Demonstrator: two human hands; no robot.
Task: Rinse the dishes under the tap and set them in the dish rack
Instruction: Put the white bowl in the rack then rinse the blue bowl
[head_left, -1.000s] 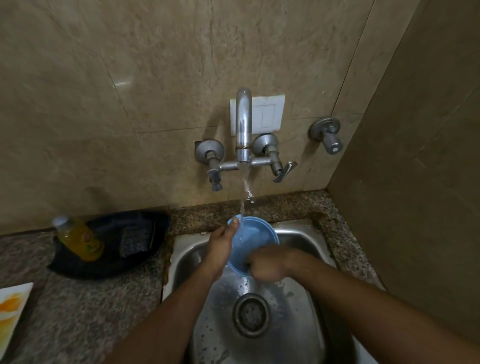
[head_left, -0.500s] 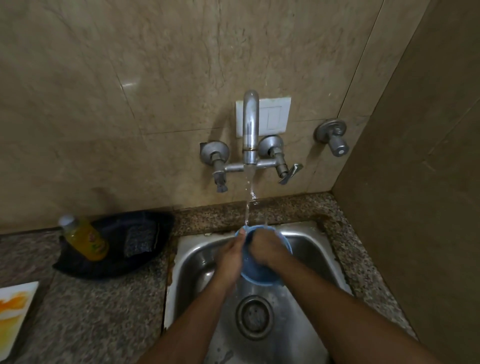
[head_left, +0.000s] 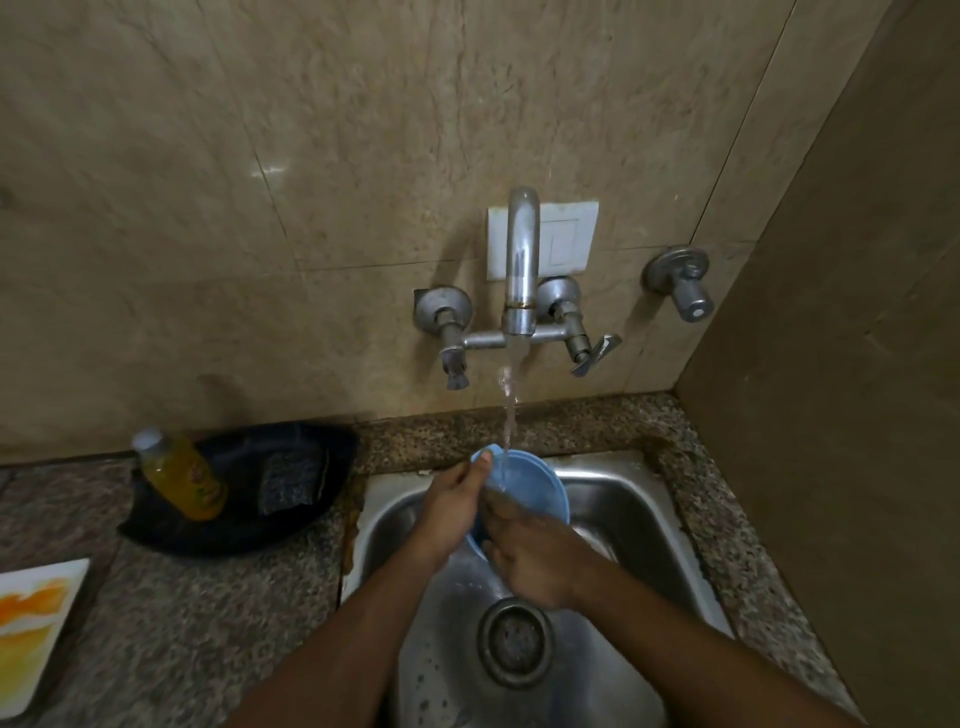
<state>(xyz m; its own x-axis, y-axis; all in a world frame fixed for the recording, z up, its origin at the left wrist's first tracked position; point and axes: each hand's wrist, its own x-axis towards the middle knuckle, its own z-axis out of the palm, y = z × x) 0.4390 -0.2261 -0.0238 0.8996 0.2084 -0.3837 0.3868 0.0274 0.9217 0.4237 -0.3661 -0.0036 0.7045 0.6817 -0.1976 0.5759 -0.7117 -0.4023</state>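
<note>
— What have the fingers (head_left: 480, 462) got?
— Left hand (head_left: 452, 506) pinches the blue bowl (head_left: 535, 486) at its nine o'clock rim; right hand (head_left: 535, 564) rubs inside, under the tap (head_left: 519, 260), over the sink (head_left: 644, 499).
— Handling?
— Likely light, stiff, slippery when wet; hold the rim.

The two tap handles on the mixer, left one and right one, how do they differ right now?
The left handle hangs straight down, short and stubby; the right handle is a flat lever swung out to the right. Both are dull grey metal, on the same crossbar below the spout, and water is running.
</note>
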